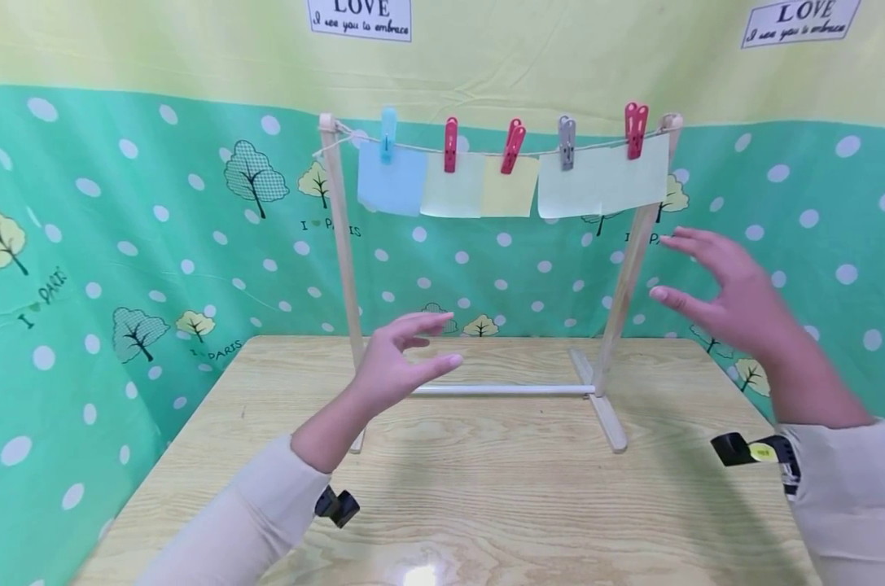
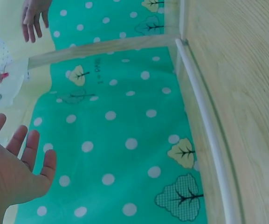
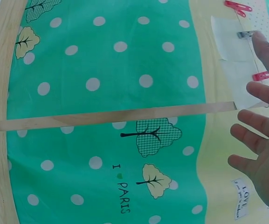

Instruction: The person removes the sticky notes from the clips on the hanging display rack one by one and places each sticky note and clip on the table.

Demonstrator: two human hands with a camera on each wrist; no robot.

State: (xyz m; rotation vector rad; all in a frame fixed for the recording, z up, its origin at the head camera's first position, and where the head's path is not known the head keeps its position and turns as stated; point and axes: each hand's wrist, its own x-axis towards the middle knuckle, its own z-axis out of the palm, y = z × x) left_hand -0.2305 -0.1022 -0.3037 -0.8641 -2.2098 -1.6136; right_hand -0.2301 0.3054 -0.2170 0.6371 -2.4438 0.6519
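In the head view, five sheets of paper hang in a row from a cord (image 1: 530, 154) strung across a wooden stand (image 1: 344, 244) on a wood-grain table (image 1: 486, 496). From left, a light blue clothespin (image 1: 387, 134) pins a blue sheet (image 1: 391, 181), one red clothespin (image 1: 451, 145) a pale green sheet (image 1: 453, 191), a second red clothespin (image 1: 512, 146) a yellow sheet (image 1: 511, 191). A grey clothespin (image 1: 567, 144) and a third red clothespin (image 1: 636, 132) secure two pale sheets (image 1: 570, 191) at the right end. The person's left hand (image 1: 398, 362) hovers below the row, thumb parted from gently bent fingers, gripping nothing. The right hand (image 1: 735, 293), likewise unburdened, hangs below and right of the last sheet.

In the left wrist view, the left hand spreads its fingers at lower left; a white rod (image 2: 202, 105) runs low along the stand.

In the right wrist view, the right hand fans its fingers near the pale sheets, a wooden post spanning the polka-dot curtain (image 3: 120, 65).
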